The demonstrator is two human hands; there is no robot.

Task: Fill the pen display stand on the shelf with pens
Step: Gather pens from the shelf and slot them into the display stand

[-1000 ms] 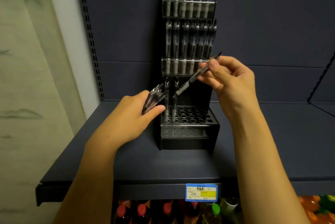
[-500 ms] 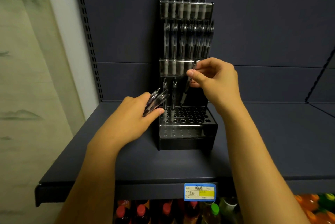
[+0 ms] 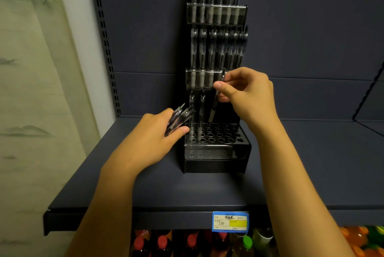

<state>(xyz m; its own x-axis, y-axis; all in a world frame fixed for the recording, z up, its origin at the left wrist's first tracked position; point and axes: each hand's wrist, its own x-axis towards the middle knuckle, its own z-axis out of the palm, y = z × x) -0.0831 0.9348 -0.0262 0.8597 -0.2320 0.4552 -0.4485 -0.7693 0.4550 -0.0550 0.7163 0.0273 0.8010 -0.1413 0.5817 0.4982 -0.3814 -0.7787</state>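
Dark blue-grey shelving fills the scene, with a flat shelf [image 3: 291,173] carrying a black pen display stand [image 3: 216,152] against the back panel. Over the stand's perforated base, the right hand [image 3: 249,94] is raised with its wrist bent, thumb and curled fingers pinching a single pen [image 3: 215,105] near its upper end. That pen hangs almost upright below the pinch, its tip at a back-row hole in the base. Just left of the pinched pen, two pens [image 3: 196,115] stand upright in holes. Lower and further left, the left hand [image 3: 158,138] rests beside the base, its fingers wrapped around a bundle of pens [image 3: 178,118] that point up towards the stand, thumb tip touching the base's front-left corner. Above the right hand's grip, two upper tiers of the stand [image 3: 216,44] are packed with pens. Below both forearms, a price label [image 3: 230,221] sits on the shelf edge, with bottles [image 3: 193,244] underneath.
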